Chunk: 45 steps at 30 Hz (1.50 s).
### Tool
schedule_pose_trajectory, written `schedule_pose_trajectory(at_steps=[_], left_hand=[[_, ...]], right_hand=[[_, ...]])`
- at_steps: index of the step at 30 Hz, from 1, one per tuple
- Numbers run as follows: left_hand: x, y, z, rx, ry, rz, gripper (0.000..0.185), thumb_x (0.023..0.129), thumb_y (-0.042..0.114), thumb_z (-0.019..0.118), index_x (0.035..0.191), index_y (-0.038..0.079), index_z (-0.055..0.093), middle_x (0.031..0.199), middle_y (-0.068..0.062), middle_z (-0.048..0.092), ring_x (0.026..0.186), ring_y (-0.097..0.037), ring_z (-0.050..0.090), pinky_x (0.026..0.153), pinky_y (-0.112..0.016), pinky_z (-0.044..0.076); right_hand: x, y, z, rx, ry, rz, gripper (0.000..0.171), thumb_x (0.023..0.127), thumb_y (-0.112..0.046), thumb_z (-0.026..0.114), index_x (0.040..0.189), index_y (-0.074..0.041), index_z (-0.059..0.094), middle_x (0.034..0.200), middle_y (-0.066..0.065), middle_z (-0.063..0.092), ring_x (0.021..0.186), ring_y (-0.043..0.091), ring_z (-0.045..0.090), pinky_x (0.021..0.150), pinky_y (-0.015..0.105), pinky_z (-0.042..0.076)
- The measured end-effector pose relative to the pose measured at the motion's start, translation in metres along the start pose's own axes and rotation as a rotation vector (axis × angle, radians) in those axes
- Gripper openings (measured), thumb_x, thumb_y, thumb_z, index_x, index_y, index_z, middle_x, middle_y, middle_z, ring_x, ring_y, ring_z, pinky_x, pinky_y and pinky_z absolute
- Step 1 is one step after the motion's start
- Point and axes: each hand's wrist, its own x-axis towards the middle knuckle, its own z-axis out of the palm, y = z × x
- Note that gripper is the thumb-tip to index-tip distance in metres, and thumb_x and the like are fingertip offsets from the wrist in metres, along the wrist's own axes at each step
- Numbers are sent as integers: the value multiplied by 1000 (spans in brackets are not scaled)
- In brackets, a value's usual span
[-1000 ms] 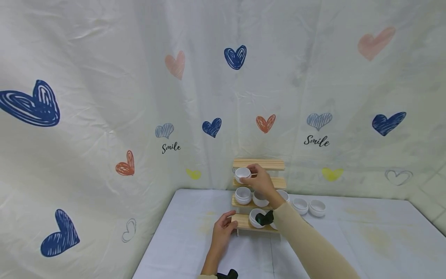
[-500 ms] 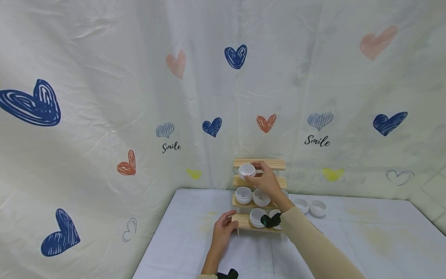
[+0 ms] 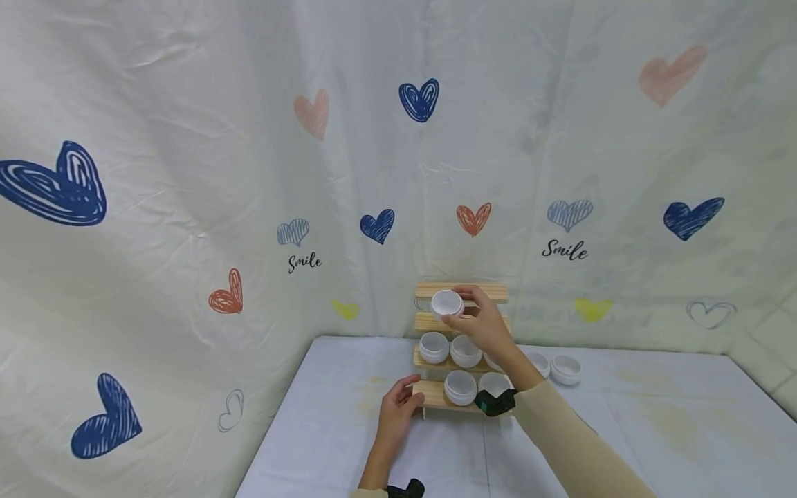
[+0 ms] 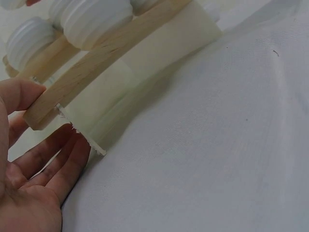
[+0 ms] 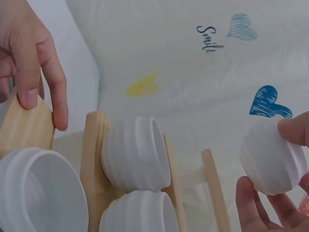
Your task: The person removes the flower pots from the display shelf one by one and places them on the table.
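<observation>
A stepped wooden shelf rack (image 3: pixel 432 389) with several tiers stands near the back wall. My left hand (image 3: pixel 396 413) grips the left end of its lowest board (image 4: pixel 91 72), thumb and fingers around the wood. Up by the higher tiers, my right hand (image 3: pixel 484 324) holds a small white ribbed bowl (image 3: pixel 446 304) in the air between thumb and fingers. In the right wrist view the held bowl (image 5: pixel 270 157) hangs apart from the boards. White bowls (image 3: pixel 460 388) of the same kind sit on the lowest board, and others (image 3: pixel 434 347) line the second tier, partly hidden behind my right arm.
Two more white bowls (image 3: pixel 565 371) stand on the white-covered table (image 3: pixel 660 415) right of the rack, one partly covered by my arm. A white curtain (image 3: pixel 386 290) printed with hearts hangs right behind the rack.
My right hand has carried the bowl a little right and up, off the left end of the third tier. The left hand stays at the lowest board.
</observation>
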Motion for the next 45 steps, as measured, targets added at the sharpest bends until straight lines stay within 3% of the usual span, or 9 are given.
schedule_pose_trajectory(at_steps=[10, 20, 32, 40, 45], left_hand=[[-1, 1, 0, 8, 0, 4, 43, 94, 6, 68, 137, 2, 61, 117, -18, 70, 96, -12, 67, 83, -23, 57], [-2, 3, 1, 15, 4, -1, 43, 94, 7, 68, 137, 2, 61, 117, -17, 69, 97, -12, 66, 82, -21, 57], [-2, 2, 1, 27, 10, 2, 46, 94, 6, 68, 138, -2, 58, 117, -19, 69, 97, -13, 65, 82, -20, 56], [-2, 2, 2, 50, 19, 1, 40, 93, 7, 69, 133, 5, 64, 118, -19, 70, 97, -12, 64, 82, -19, 55], [-2, 2, 2, 50, 17, 5, 42, 94, 7, 69, 135, 3, 62, 117, -19, 70, 97, -12, 64, 82, -19, 55]], right_hand=[[-11, 0, -8, 2, 11, 4, 59, 88, -17, 80, 140, -14, 52, 138, 15, 56, 109, 27, 65, 83, 30, 54], [-20, 1, -13, 13, 5, -9, 61, 89, -18, 80, 142, -11, 51, 140, 17, 56, 114, 30, 64, 86, 27, 53], [-26, 1, -17, 19, 9, -24, 58, 89, -14, 79, 140, -8, 52, 136, 18, 59, 105, 19, 64, 86, 26, 54], [-31, 3, -21, 17, 24, -22, 58, 90, -14, 79, 140, -7, 52, 136, 17, 58, 109, 18, 62, 88, 24, 53], [-33, 5, -24, 33, 28, -15, 58, 90, -13, 79, 141, -7, 51, 137, 16, 57, 112, 16, 61, 87, 22, 54]])
